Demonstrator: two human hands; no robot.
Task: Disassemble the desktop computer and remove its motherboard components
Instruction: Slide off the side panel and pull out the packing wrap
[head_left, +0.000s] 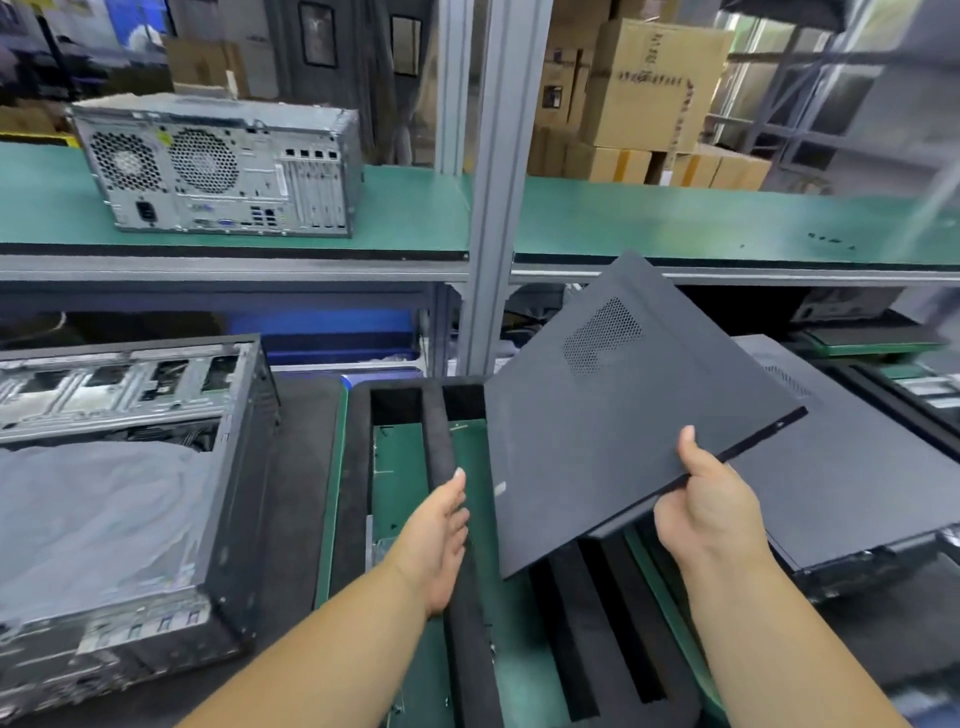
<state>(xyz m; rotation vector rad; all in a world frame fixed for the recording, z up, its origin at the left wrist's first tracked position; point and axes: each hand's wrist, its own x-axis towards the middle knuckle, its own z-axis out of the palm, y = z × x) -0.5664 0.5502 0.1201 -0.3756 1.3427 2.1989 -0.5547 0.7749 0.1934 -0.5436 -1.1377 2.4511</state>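
A black side panel (613, 426) with a mesh vent hangs tilted in the air at centre right. My right hand (706, 509) grips its near edge, thumb on top. My left hand (441, 535) is open with straight fingers, just left of the panel's near left edge; contact is unclear. An opened desktop case (156, 467) lies on its side at the left, its bare metal frame showing and a grey cloth-like sheet (98, 519) over its inside.
A green fixture with black foam strips (457, 571) lies under my hands. More black panels (857, 478) are stacked at the right. A second closed computer (218, 166) stands on the green upper shelf (675, 223). A grey metal post (498, 182) rises at centre.
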